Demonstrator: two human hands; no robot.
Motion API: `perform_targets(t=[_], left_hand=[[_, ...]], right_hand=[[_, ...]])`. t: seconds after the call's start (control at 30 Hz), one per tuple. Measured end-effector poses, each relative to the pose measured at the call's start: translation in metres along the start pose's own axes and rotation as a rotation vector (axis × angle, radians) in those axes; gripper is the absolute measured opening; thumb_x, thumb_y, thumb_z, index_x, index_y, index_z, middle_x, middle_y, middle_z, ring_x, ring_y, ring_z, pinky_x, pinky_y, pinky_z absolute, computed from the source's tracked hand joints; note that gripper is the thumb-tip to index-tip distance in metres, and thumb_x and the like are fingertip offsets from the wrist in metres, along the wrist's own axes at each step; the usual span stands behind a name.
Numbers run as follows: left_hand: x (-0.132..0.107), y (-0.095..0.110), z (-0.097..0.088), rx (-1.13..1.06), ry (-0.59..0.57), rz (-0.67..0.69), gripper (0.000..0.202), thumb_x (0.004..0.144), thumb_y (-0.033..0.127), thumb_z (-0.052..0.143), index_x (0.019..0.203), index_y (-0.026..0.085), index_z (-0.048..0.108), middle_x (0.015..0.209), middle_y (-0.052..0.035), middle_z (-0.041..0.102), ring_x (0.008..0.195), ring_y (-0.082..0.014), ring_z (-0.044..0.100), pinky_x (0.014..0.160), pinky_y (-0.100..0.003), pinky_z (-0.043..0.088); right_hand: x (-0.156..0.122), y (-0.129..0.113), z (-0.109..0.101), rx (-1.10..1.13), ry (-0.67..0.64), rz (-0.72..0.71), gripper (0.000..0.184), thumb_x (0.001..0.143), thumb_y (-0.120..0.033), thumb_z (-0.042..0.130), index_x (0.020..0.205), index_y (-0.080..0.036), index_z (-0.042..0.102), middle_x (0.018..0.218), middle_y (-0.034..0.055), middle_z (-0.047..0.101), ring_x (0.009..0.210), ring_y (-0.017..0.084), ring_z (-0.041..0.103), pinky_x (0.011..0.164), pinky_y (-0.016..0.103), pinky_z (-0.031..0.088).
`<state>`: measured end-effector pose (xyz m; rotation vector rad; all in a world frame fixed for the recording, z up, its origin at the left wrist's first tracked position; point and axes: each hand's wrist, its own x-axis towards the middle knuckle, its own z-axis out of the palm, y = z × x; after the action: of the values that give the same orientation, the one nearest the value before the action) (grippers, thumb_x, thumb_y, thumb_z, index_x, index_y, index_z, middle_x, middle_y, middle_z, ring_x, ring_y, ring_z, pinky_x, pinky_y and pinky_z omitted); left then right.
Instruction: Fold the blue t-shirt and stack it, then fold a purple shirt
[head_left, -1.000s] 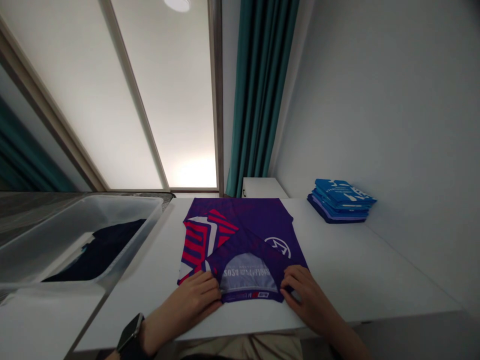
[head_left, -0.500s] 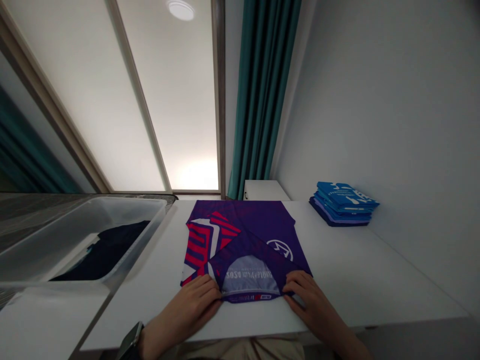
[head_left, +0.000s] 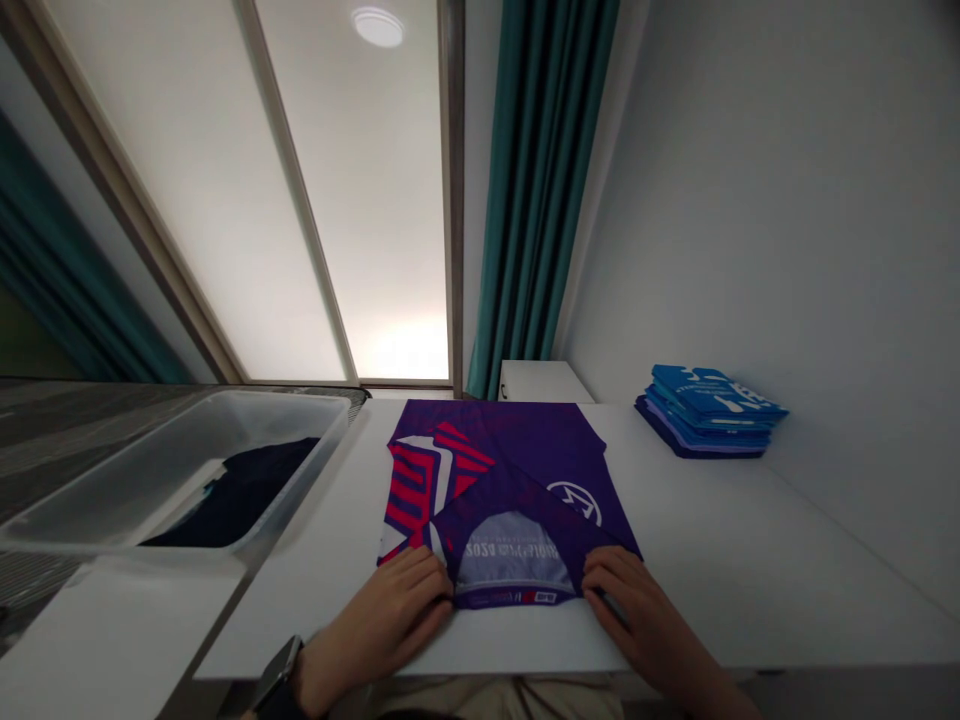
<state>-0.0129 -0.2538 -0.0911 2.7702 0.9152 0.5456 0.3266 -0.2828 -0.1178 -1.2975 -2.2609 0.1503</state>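
A purple sports shirt (head_left: 525, 440) with red and white stripes and a round white emblem lies flat on the white table, its neck end toward me. Through the neck opening shows a light grey inner panel with printed lettering. At the near left corner of the neck, my left hand (head_left: 412, 600) pinches the fabric between thumb and fingers. My right hand (head_left: 619, 595) grips the near right corner in the same way. Both hands rest low against the tabletop. A watch (head_left: 277, 675) is on my left wrist.
On the left stands a translucent plastic bin (head_left: 247, 400) with dark clothing (head_left: 240, 490) inside. A stack of folded blue and purple garments (head_left: 709, 410) sits at the right by the wall. Behind the table (head_left: 720, 590) are a small white cabinet (head_left: 544, 380) and a teal curtain (head_left: 544, 200).
The view has shifted slightly, so everything appears a little further right. Both hands keep their hold on the shirt's neck corners, and the shirt lies almost the same.
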Motion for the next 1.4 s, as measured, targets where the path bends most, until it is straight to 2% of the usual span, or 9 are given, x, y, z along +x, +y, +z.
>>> perform_targets(t=[0.17, 0.33, 0.43, 0.53, 0.6, 0.7, 0.83, 1.07, 1.4], left_hand=[[0.0, -0.013, -0.013, 0.125, 0.083, -0.011, 0.02, 0.093, 0.015, 0.045, 0.105, 0.021, 0.06, 0.096, -0.0064, 0.064, 0.09, -0.0198, 0.058, 0.081, -0.035, 0.048], [-0.003, -0.004, -0.013, 0.14, 0.015, 0.024, 0.017, 0.094, 0.017, 0.047, 0.095, 0.022, 0.062, 0.087, -0.0041, 0.065, 0.083, -0.018, 0.059, 0.077, -0.032, 0.049], [-0.004, 0.003, -0.004, 0.164, 0.029, -0.003, 0.029, 0.093, 0.02, 0.047, 0.12, 0.022, 0.058, 0.113, -0.0087, 0.065, 0.105, -0.0226, 0.059, 0.091, -0.038, 0.049], [0.003, -0.004, 0.006, 0.257, 0.089, -0.123, 0.051, 0.094, 0.029, 0.047, 0.144, 0.018, 0.038, 0.145, -0.0138, 0.045, 0.133, -0.029, 0.041, 0.105, -0.045, 0.042], [0.012, -0.014, 0.012, 0.301, 0.101, -0.196, 0.059, 0.096, 0.036, 0.045, 0.149, 0.015, 0.029, 0.153, -0.0152, 0.033, 0.141, -0.0306, 0.03, 0.109, -0.047, 0.037], [0.028, -0.026, 0.02, 0.311, 0.095, -0.237, 0.063, 0.098, 0.043, 0.04, 0.151, 0.014, 0.024, 0.156, -0.0157, 0.028, 0.144, -0.0303, 0.023, 0.112, -0.048, 0.033], [0.037, -0.03, 0.034, 0.301, 0.054, -0.226, 0.065, 0.097, 0.05, 0.037, 0.151, 0.015, 0.026, 0.157, -0.015, 0.026, 0.145, -0.0304, 0.02, 0.113, -0.049, 0.032], [0.03, -0.027, 0.044, 0.328, 0.023, -0.18, 0.065, 0.097, 0.051, 0.038, 0.153, 0.022, 0.023, 0.158, -0.0101, 0.025, 0.145, -0.0307, 0.021, 0.114, -0.052, 0.027], [0.016, -0.003, 0.046, 0.369, 0.014, -0.183, 0.067, 0.096, 0.054, 0.038, 0.153, 0.023, 0.021, 0.156, -0.0078, 0.031, 0.144, -0.0309, 0.023, 0.112, -0.05, 0.03]], right_hand=[[0.01, 0.003, 0.002, -0.005, -0.003, 0.032, 0.017, 0.094, -0.023, 0.046, 0.09, -0.024, 0.062, 0.089, 0.0058, 0.066, 0.089, 0.021, 0.062, 0.087, 0.041, 0.051], [0.014, 0.004, 0.015, -0.027, 0.059, 0.001, 0.018, 0.093, -0.024, 0.047, 0.099, -0.025, 0.064, 0.103, 0.0087, 0.066, 0.101, 0.023, 0.062, 0.088, 0.04, 0.052], [0.014, 0.005, 0.023, -0.079, 0.076, -0.015, 0.027, 0.092, -0.025, 0.049, 0.116, -0.025, 0.062, 0.12, 0.0092, 0.063, 0.115, 0.024, 0.058, 0.097, 0.042, 0.049], [0.023, 0.01, 0.026, -0.134, 0.062, -0.03, 0.036, 0.094, -0.026, 0.045, 0.129, -0.024, 0.057, 0.131, 0.0091, 0.059, 0.123, 0.025, 0.053, 0.103, 0.044, 0.045], [0.035, 0.015, 0.027, -0.153, 0.05, -0.027, 0.04, 0.096, -0.026, 0.041, 0.133, -0.023, 0.054, 0.134, 0.0092, 0.058, 0.125, 0.025, 0.051, 0.106, 0.046, 0.042], [0.054, 0.02, 0.031, -0.185, 0.035, 0.005, 0.045, 0.097, -0.03, 0.038, 0.139, -0.021, 0.049, 0.139, 0.0105, 0.054, 0.13, 0.025, 0.048, 0.11, 0.049, 0.037], [0.065, 0.016, 0.043, -0.265, -0.035, 0.074, 0.057, 0.096, -0.046, 0.039, 0.144, -0.016, 0.042, 0.15, 0.0141, 0.04, 0.14, 0.028, 0.033, 0.114, 0.051, 0.029], [0.057, 0.005, 0.046, -0.289, -0.196, 0.144, 0.066, 0.097, -0.056, 0.031, 0.15, -0.017, 0.033, 0.156, 0.0135, 0.027, 0.145, 0.028, 0.022, 0.117, 0.05, 0.021], [0.034, -0.004, 0.036, -0.262, -0.205, 0.152, 0.066, 0.096, -0.056, 0.033, 0.151, -0.019, 0.03, 0.157, 0.0122, 0.025, 0.144, 0.029, 0.022, 0.116, 0.052, 0.021]])
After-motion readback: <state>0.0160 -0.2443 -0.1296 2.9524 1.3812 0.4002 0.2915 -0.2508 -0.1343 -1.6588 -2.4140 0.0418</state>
